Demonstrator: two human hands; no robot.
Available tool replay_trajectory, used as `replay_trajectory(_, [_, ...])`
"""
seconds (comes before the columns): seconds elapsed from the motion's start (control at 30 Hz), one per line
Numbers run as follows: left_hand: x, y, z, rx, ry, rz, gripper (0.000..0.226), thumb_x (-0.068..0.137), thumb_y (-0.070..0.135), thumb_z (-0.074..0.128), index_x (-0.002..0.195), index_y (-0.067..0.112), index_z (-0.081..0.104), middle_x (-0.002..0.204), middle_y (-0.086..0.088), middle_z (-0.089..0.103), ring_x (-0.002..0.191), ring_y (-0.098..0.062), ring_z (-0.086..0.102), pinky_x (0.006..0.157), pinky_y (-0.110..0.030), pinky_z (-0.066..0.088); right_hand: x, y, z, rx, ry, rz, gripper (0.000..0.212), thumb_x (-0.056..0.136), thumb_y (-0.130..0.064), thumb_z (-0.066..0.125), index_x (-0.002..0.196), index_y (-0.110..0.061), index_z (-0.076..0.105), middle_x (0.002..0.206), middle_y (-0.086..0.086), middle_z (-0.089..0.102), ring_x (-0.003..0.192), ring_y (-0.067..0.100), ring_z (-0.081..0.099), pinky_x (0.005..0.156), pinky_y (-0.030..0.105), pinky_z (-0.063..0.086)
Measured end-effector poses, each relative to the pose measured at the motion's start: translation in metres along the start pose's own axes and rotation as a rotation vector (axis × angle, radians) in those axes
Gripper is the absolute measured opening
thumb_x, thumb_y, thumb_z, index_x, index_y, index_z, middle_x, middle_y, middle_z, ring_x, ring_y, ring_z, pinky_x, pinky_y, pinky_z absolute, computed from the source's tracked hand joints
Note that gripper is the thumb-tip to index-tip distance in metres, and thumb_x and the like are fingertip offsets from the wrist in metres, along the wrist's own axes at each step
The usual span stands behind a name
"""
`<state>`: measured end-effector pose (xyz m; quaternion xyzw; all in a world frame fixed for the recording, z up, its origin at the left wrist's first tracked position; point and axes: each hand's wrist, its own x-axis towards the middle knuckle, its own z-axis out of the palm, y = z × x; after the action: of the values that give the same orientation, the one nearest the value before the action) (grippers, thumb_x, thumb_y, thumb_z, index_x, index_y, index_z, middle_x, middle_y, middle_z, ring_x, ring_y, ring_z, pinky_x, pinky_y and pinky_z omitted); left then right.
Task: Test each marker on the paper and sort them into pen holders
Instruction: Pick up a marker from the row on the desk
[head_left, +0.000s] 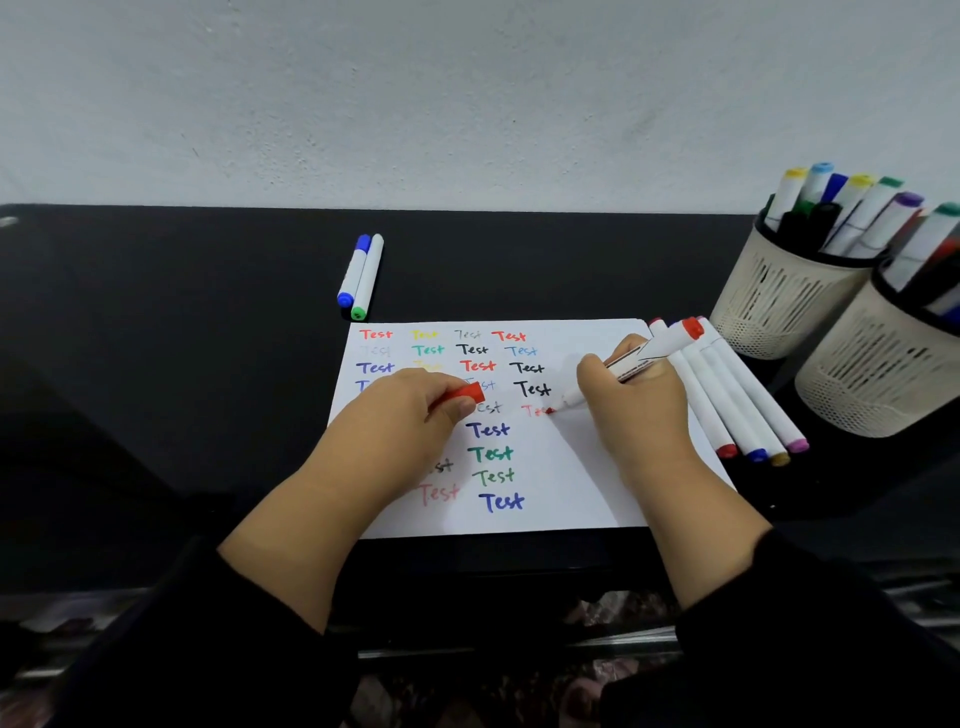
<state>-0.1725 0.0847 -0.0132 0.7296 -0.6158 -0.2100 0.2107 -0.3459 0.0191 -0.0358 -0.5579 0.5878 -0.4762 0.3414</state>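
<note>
Pale rough wall behind matte black table (208, 312). White paper (571, 457) near table's front edge, rows of coloured "Test" words. Red marker (649, 353) in right hand (631, 395), fingers pinching barrel, long axis slanting, tip down-left on paper, red end up-right. Left hand (410, 405) on paper, fingers curled around red cap (465, 392). Four white markers (737, 400) along paper's right edge. Two ribbed beige pen holders (779, 296) at table's right edge, filled. Two markers (361, 275) near back edge.
</note>
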Motion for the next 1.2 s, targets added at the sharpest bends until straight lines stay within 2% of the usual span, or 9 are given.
replay_trajectory(0.17, [0.000,-0.001,0.001,-0.004,0.008,0.012,0.032,0.097,0.039,0.042,0.125,0.033,0.056,0.115,0.015,0.052,0.089,-0.001,0.042,0.062,-0.012,0.030,-0.001,-0.001,0.000,0.034,0.043,-0.021,0.036,0.084,-0.005,0.051,0.060,-0.017,0.027,0.054,-0.004,0.029,0.042,0.004,0.031,0.041,0.014,0.025])
replay_trajectory(0.27, [0.000,-0.001,0.001,-0.002,0.008,0.008,0.032,0.097,0.039,0.042,0.126,0.033,0.055,0.115,0.016,0.050,0.091,-0.001,0.042,0.063,-0.016,0.030,0.000,0.000,0.000,0.039,0.034,-0.015,0.037,0.085,-0.008,0.053,0.059,-0.018,0.029,0.052,-0.006,0.029,0.042,0.005,0.030,0.041,0.016,0.024])
replay_trajectory(0.5, [0.000,0.001,0.001,0.002,-0.003,0.015,0.033,0.097,0.039,0.042,0.127,0.032,0.054,0.125,0.013,0.052,0.091,0.001,0.039,0.062,-0.014,0.029,0.000,-0.004,-0.003,0.055,-0.008,0.030,0.036,0.083,-0.004,0.050,0.059,-0.017,0.027,0.032,-0.014,0.034,0.036,0.003,0.033,0.039,0.015,0.025])
replay_trajectory(0.6, [-0.001,0.001,0.000,-0.019,-0.016,0.032,0.033,0.097,0.038,0.042,0.127,0.032,0.054,0.121,0.014,0.053,0.092,0.000,0.040,0.061,-0.008,0.028,0.001,-0.006,-0.005,0.185,0.029,0.081,0.038,0.082,-0.005,0.050,0.051,-0.020,0.032,0.035,-0.015,0.034,0.041,0.004,0.031,0.049,0.020,0.029])
replay_trajectory(0.67, [-0.003,0.001,-0.001,-0.071,-0.033,0.036,0.032,0.097,0.038,0.043,0.126,0.033,0.055,0.114,0.017,0.052,0.094,0.000,0.042,0.066,-0.012,0.031,0.000,-0.009,-0.007,0.281,0.004,0.141,0.042,0.082,-0.009,0.052,0.046,-0.020,0.037,0.039,-0.014,0.034,0.048,0.009,0.029,0.054,0.025,0.028])
replay_trajectory(0.77, [-0.005,0.003,-0.001,-0.152,-0.066,0.026,0.031,0.096,0.038,0.044,0.125,0.033,0.056,0.109,0.019,0.050,0.095,-0.001,0.044,0.075,-0.018,0.033,-0.001,-0.015,-0.006,0.462,-0.057,0.202,0.042,0.087,-0.009,0.055,0.057,-0.023,0.030,0.044,-0.009,0.031,0.045,0.009,0.026,0.048,0.024,0.024])
replay_trajectory(0.9, [-0.007,0.004,-0.001,-0.227,-0.108,0.049,0.024,0.095,0.039,0.045,0.113,0.036,0.060,0.100,0.021,0.053,0.090,0.000,0.046,0.069,-0.006,0.032,-0.007,-0.023,-0.004,0.559,-0.143,0.230,0.040,0.090,-0.011,0.056,0.059,-0.020,0.035,0.045,-0.005,0.034,0.046,0.010,0.027,0.048,0.024,0.026])
replay_trajectory(1.03, [-0.011,0.007,-0.005,-0.295,-0.117,0.065,0.016,0.094,0.040,0.046,0.082,0.048,0.053,0.095,0.021,0.057,0.087,0.005,0.049,0.069,-0.008,0.034,-0.014,-0.032,-0.002,0.529,-0.188,0.222,0.037,0.092,-0.013,0.056,0.059,-0.018,0.040,0.041,-0.008,0.042,0.045,0.009,0.032,0.049,0.023,0.031])
replay_trajectory(1.2, [-0.014,0.009,-0.006,-0.335,-0.122,0.102,0.020,0.093,0.037,0.049,0.084,0.055,0.051,0.089,0.027,0.055,0.081,0.016,0.048,0.064,0.000,0.034,-0.019,-0.035,0.003,0.524,-0.257,0.174,0.043,0.091,-0.011,0.057,0.053,-0.020,0.039,0.045,-0.003,0.036,0.043,0.011,0.028,0.046,0.023,0.027])
